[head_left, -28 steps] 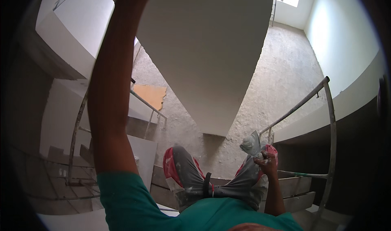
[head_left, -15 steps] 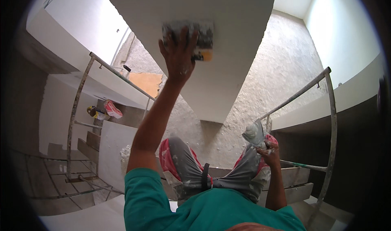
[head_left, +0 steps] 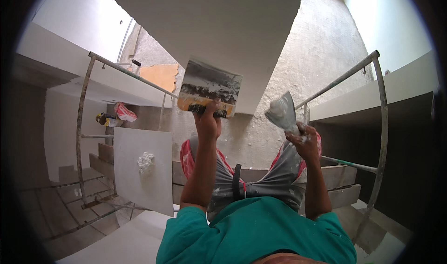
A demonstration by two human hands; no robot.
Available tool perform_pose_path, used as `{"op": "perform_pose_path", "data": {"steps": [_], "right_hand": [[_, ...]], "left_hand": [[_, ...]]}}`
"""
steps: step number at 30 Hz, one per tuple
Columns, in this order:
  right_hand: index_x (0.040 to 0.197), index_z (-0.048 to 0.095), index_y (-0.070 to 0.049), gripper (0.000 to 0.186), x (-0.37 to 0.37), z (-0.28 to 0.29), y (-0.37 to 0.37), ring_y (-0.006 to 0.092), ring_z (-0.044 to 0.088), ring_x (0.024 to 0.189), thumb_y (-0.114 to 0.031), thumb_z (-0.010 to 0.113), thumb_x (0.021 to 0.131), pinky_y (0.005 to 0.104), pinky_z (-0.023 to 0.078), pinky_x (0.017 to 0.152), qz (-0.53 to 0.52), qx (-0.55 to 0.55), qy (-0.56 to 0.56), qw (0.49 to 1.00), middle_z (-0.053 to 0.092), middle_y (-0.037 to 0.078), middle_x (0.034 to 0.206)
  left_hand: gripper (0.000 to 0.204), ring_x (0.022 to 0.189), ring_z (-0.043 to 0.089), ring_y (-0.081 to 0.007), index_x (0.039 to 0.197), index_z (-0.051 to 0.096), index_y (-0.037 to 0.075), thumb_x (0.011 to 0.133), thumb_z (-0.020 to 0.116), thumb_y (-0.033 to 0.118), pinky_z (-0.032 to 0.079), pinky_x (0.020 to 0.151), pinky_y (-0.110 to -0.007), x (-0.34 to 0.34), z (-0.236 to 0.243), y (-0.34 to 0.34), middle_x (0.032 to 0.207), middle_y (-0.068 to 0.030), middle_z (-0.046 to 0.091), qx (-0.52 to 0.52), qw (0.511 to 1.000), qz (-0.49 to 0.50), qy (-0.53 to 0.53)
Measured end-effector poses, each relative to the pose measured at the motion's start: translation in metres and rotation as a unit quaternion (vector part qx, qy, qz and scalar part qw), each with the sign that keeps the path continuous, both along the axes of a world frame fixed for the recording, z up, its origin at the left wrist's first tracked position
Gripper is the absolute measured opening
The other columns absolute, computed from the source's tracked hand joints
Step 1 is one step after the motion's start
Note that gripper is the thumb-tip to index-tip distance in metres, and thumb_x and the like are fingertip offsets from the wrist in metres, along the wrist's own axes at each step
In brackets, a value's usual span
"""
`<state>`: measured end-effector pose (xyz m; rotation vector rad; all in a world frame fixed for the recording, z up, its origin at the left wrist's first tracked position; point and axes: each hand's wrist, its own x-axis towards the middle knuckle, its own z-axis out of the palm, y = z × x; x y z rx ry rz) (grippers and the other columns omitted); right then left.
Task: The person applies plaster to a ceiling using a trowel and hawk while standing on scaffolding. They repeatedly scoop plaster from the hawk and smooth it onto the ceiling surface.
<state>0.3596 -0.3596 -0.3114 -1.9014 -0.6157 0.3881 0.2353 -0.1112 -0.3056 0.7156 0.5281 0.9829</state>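
My left hand [head_left: 208, 117] is closed on the near edge of a wide, flat plastering blade [head_left: 212, 80], dark and smeared with a yellow-orange band along its near side. The blade is held in front of the lower part of a smooth pale plastered surface [head_left: 223, 26]; I cannot tell whether it touches. In my right hand [head_left: 303, 140] is a putty knife [head_left: 282, 110], gripped by its handle, with its blade pointing up and left. A lump of whitish plaster sits on that blade. Plaster smears mark the right fingers.
Metal scaffold rails stand at left [head_left: 132, 75] and right [head_left: 337, 82]. A white board [head_left: 144, 185] with a heap of plaster [head_left: 145, 161] lies at my left. Behind it are a red-and-white bag [head_left: 124, 112] and wooden planks [head_left: 106, 159]. An orange sheet [head_left: 159, 76] lies farther off.
My left hand has come down and back from the pale surface with the plastering blade, its smeared face now showing. My right hand has raised the putty knife slightly and moved it left.
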Motion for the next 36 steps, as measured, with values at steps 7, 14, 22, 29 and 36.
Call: {"op": "perform_pose_path", "data": {"steps": [7, 14, 22, 29, 36], "right_hand": [[0.087, 0.062, 0.005, 0.024, -0.001, 0.018, 0.048, 0.0137, 0.056, 0.061, -0.007, 0.072, 0.069, 0.0285, 0.046, 0.058, 0.075, 0.05, 0.04, 0.995, 0.062, 0.012, 0.07], [0.092, 0.063, 0.005, 0.029, 0.008, 0.015, 0.061, 0.0123, 0.057, 0.062, -0.007, 0.074, 0.067, 0.0284, 0.047, 0.06, 0.09, 0.035, 0.038, 0.995, 0.065, 0.012, 0.072], [0.095, 0.065, 0.003, 0.031, 0.019, 0.041, 0.058, 0.0078, 0.054, 0.062, -0.004, 0.073, 0.066, 0.0248, 0.045, 0.058, 0.108, 0.01, 0.07, 0.992, 0.063, 0.007, 0.069], [0.092, 0.065, 0.002, 0.027, 0.02, 0.053, 0.044, 0.0082, 0.054, 0.065, -0.005, 0.074, 0.067, 0.0239, 0.045, 0.059, 0.113, 0.073, 0.049, 0.99, 0.062, 0.004, 0.072], [0.087, 0.064, 0.002, 0.024, 0.02, 0.026, 0.019, 0.0088, 0.055, 0.068, -0.008, 0.074, 0.067, 0.0248, 0.045, 0.06, 0.081, 0.062, 0.05, 0.993, 0.062, 0.004, 0.074]], "left_hand": [[0.041, 0.089, 0.057, -0.016, 0.111, 0.05, 0.004, 0.072, 0.057, -0.009, 0.049, 0.085, -0.034, -0.03, 0.001, -0.028, 0.097, -0.0047, 0.054, -0.086, 0.994, 0.001, -0.064], [0.04, 0.088, 0.059, -0.0172, 0.11, 0.051, 0.003, 0.072, 0.057, -0.01, 0.049, 0.083, -0.033, -0.031, 0.008, -0.044, 0.096, -0.0055, 0.057, -0.019, 0.999, -0.015, -0.045], [0.037, 0.084, 0.065, -0.024, 0.114, 0.056, -0.002, 0.078, 0.058, -0.001, 0.051, 0.08, -0.031, -0.037, 0.034, -0.021, 0.101, -0.0188, 0.062, 0.479, 0.828, -0.179, 0.23], [0.052, 0.112, 0.054, -0.0317, 0.12, 0.054, 0.001, 0.068, 0.058, -0.005, 0.046, 0.091, -0.036, -0.036, 0.016, 0.005, 0.12, -0.0177, 0.055, 0.638, 0.683, -0.167, 0.314], [0.024, 0.073, 0.062, -0.0216, 0.099, 0.059, -0.001, 0.077, 0.056, 0.007, 0.049, 0.065, -0.034, -0.069, -0.078, 0.037, 0.086, -0.0156, 0.063, 0.265, 0.825, -0.113, 0.487]]}}
